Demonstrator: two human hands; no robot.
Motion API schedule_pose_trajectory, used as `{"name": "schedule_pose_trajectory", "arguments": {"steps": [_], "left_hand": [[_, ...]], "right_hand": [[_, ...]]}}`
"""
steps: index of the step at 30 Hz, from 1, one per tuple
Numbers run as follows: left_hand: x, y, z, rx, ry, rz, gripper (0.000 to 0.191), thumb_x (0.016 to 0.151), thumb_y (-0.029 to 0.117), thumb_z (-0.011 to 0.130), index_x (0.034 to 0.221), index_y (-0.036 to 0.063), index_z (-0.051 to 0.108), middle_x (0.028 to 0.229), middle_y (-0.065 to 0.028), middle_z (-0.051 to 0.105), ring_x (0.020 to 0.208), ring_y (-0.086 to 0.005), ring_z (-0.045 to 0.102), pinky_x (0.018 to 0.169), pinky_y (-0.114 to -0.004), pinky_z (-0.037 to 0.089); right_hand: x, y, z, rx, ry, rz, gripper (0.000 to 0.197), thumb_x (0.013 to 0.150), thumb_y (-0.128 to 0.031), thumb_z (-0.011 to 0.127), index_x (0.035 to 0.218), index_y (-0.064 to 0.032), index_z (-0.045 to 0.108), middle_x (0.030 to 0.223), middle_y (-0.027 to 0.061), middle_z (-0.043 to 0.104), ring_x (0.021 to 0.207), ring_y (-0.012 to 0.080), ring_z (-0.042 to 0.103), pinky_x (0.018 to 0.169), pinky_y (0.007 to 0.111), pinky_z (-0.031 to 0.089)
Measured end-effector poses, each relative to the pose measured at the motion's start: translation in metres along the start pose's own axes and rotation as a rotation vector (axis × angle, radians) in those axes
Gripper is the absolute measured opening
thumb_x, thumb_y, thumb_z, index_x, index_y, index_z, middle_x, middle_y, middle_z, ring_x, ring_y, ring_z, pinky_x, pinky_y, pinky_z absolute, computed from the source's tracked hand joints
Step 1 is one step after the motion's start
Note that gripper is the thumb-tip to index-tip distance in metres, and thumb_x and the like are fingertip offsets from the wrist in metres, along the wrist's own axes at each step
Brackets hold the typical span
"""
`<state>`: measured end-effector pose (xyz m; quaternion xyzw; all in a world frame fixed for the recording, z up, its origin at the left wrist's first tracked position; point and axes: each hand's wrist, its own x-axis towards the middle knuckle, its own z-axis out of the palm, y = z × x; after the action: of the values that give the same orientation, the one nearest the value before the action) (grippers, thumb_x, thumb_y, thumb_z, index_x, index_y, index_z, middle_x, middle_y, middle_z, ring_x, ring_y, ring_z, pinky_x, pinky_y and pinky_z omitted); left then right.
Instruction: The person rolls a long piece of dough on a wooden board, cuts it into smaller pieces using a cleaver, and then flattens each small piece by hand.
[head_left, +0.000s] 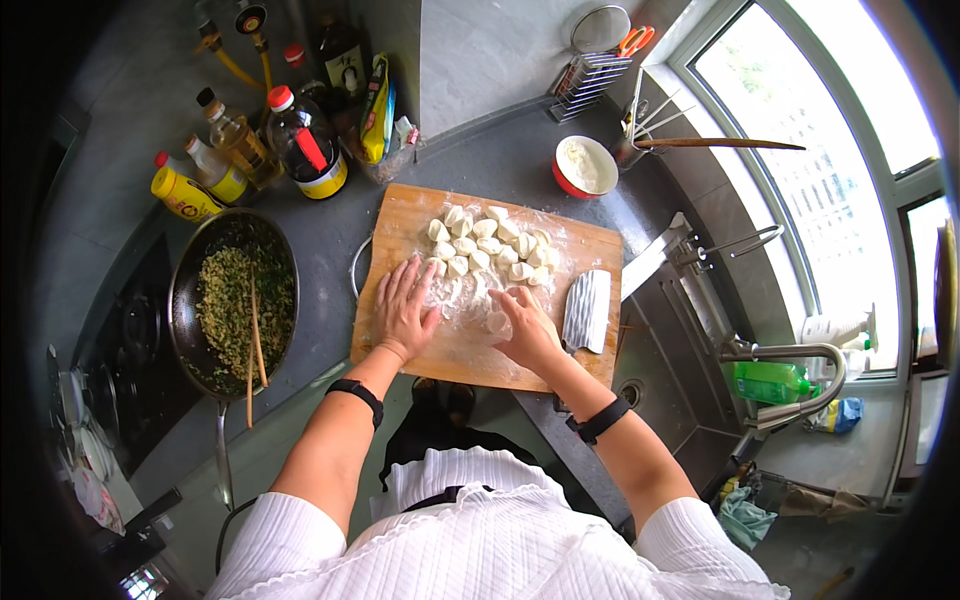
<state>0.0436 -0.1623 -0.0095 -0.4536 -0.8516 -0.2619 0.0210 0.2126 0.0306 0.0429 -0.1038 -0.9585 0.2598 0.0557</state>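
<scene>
My left hand (406, 309) lies palm down with fingers spread on the left part of a wooden cutting board (427, 366). Just beyond its fingertips, several pieces of white dough (489, 245) sit grouped on the floured wood. My right hand (527, 330) curves its thumb and fingers around a small, pale, rounded piece (499, 324), seemingly dough, near the board's middle; whether it is gripped or only touched is unclear. Loose flour (457, 294) is spread between the hands. To the right of my right hand, a cleaver (587, 310) with a wavy-patterned blade rests on the board.
Left of the board stands a frying pan (234, 300) of chopped filling with wooden chopsticks (256, 337) across it. Sauce bottles (307, 150) crowd the back left. A red and white bowl (585, 166) of flour stands behind the board. A sink (660, 352) lies at the right.
</scene>
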Motion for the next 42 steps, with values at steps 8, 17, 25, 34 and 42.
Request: {"name": "schedule_pose_trajectory", "arguments": {"steps": [8, 17, 25, 34, 42], "left_hand": [[0.001, 0.002, -0.002, 0.006, -0.021, -0.018, 0.078, 0.087, 0.030, 0.066, 0.158, 0.0196, 0.038, 0.160, -0.0151, 0.041, 0.147, -0.0326, 0.037, 0.123, -0.050, 0.024], [-0.001, -0.001, -0.002, 0.008, 0.000, -0.020, 0.078, 0.087, 0.031, 0.066, 0.159, 0.0199, 0.038, 0.160, -0.0151, 0.041, 0.147, -0.0334, 0.038, 0.122, -0.050, 0.025], [0.003, 0.003, -0.001, 0.008, -0.003, 0.009, 0.077, 0.087, 0.031, 0.066, 0.158, 0.0185, 0.040, 0.159, -0.0157, 0.042, 0.146, -0.0344, 0.039, 0.121, -0.051, 0.026], [0.002, 0.002, 0.001, -0.033, 0.015, 0.015, 0.078, 0.085, 0.027, 0.064, 0.158, 0.0179, 0.039, 0.159, -0.0163, 0.041, 0.146, -0.0341, 0.038, 0.122, -0.051, 0.024], [0.003, -0.001, 0.001, -0.081, 0.094, 0.039, 0.068, 0.087, 0.012, 0.048, 0.155, 0.0105, 0.043, 0.157, -0.0184, 0.044, 0.145, -0.0344, 0.042, 0.120, -0.049, 0.028]], "right_hand": [[-0.003, 0.004, 0.010, 0.045, 0.108, 0.011, 0.035, 0.073, -0.005, 0.076, 0.106, -0.0087, 0.068, 0.109, 0.0084, 0.064, 0.110, 0.0359, 0.060, 0.088, 0.045, 0.054], [0.002, -0.018, 0.000, -0.068, -0.042, 0.115, 0.080, 0.077, -0.014, 0.083, 0.149, -0.0172, 0.047, 0.149, 0.0168, 0.046, 0.142, 0.0392, 0.040, 0.115, 0.049, 0.038], [0.025, -0.003, 0.040, -0.271, -0.031, -0.084, 0.085, 0.094, -0.060, 0.056, 0.164, -0.0241, 0.024, 0.169, 0.0181, 0.020, 0.156, 0.0388, 0.019, 0.125, 0.057, 0.014], [0.015, -0.005, 0.032, -0.208, 0.004, -0.052, 0.078, 0.098, -0.051, 0.054, 0.164, -0.0215, 0.025, 0.169, 0.0213, 0.018, 0.155, 0.0416, 0.019, 0.124, 0.056, 0.015], [-0.014, -0.017, 0.025, 0.133, 0.007, 0.251, 0.053, 0.086, -0.015, 0.076, 0.136, -0.0100, 0.060, 0.128, 0.0190, 0.056, 0.097, 0.0364, 0.065, 0.082, 0.045, 0.055]]}}
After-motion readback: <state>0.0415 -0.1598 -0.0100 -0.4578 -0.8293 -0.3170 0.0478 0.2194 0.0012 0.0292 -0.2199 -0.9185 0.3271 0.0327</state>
